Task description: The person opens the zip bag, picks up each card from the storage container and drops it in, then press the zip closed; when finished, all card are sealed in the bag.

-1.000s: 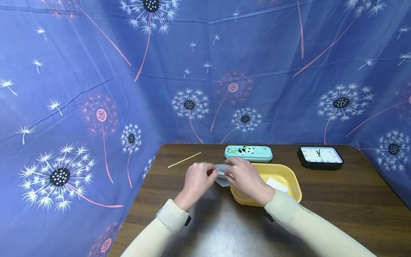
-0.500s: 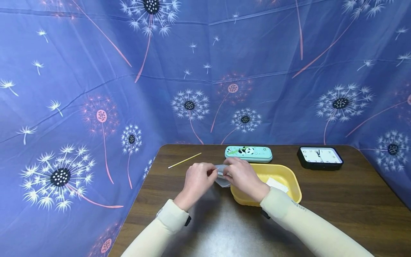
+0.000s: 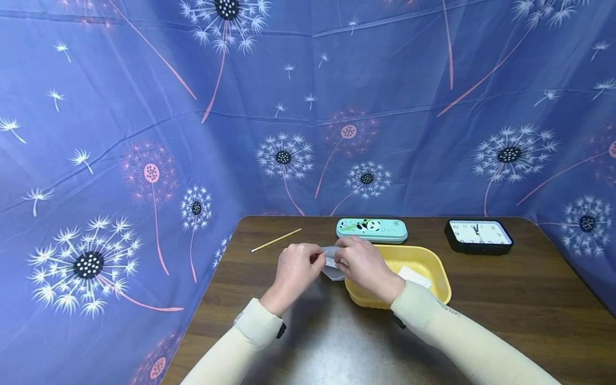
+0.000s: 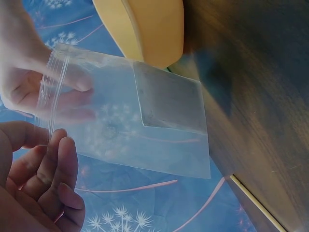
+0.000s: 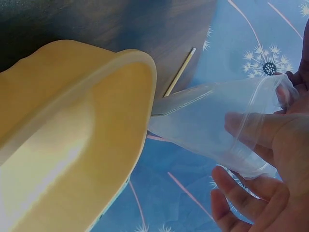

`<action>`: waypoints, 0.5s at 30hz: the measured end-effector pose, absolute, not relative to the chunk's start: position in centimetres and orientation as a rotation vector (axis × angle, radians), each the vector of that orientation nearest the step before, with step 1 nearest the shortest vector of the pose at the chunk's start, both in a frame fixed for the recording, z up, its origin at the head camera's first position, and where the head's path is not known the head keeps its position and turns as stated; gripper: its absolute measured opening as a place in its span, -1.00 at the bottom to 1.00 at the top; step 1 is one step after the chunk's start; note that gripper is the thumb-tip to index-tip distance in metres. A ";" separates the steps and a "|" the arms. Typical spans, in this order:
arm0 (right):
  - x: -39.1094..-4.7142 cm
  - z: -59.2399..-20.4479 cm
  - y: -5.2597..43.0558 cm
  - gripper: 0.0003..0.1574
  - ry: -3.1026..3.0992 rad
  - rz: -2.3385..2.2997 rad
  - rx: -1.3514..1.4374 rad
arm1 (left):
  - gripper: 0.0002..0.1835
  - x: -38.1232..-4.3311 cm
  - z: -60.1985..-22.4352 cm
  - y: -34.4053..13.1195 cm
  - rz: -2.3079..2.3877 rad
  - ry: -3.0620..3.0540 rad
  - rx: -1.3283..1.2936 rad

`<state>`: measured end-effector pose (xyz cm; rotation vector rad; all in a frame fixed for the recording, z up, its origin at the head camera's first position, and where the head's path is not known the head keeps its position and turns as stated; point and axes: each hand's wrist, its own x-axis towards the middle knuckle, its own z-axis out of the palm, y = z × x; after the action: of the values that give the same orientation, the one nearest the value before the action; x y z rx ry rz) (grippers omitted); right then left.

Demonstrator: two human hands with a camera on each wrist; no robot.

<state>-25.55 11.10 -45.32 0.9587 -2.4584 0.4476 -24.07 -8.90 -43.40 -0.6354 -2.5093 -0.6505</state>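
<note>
A clear zip-lock bag [image 4: 111, 130] hangs between my two hands, its zip strip at the top. Inside it, toward the bottom, lies a thin flat square piece [image 4: 171, 99] that looks grey in the left wrist view. My left hand [image 3: 299, 271] pinches one end of the zip edge between thumb and fingers. At the other end, my right hand [image 3: 367, 266] grips the bag's mouth, and some of its fingers show through the clear plastic. A yellow basket [image 3: 438, 267] stands under my right wrist, with white paper-like pieces [image 3: 415, 277] in it.
A mint panda-print pencil case [image 3: 385, 230] lies behind the basket. A thin yellow stick [image 3: 276, 240], perhaps a pencil, lies at the back left. A black-framed clock [image 3: 480, 235] is at the back right. Patterned blue cloth [image 3: 308, 123] hangs behind the brown table [image 3: 510, 305].
My right hand and forearm have shifted slightly to the left since a second ago, still gripping the bag. The left hand has stayed in place.
</note>
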 end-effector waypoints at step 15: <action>-23.0 -43.3 11.9 -0.89 -2.421 0.405 0.946 | -0.86 -24.0 -43.5 -9.0 -0.636 -2.500 -0.634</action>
<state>-22.98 11.91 -43.28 0.9456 -2.4211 0.4054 -24.02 -9.03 -43.53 -0.6338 -2.5004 -0.6362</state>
